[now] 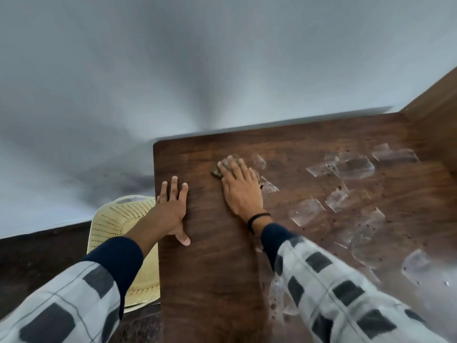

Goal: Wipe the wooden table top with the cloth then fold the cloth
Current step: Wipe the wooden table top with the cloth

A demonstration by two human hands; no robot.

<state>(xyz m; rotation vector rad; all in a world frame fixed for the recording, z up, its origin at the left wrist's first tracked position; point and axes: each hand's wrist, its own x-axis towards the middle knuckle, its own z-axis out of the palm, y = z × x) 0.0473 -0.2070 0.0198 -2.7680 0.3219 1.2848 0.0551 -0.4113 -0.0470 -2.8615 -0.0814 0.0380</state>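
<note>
Wooden table [212,268]: right hand [241,191] presses cloth [228,163] flat.

cloth [215,172] mostly hidden under right hand [241,191] (edges peeking), table [210,280] cropped below

Layout on the counter [210,268]
Centre: cloth [215,172] under right hand [241,191]; left hand [173,209] at left edge; chair [116,219] left of counter.

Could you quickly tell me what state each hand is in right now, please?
Left hand: open, flat on the wooden table top, holding nothing.
Right hand: open, fingers straight, pressing the cloth down.
</note>
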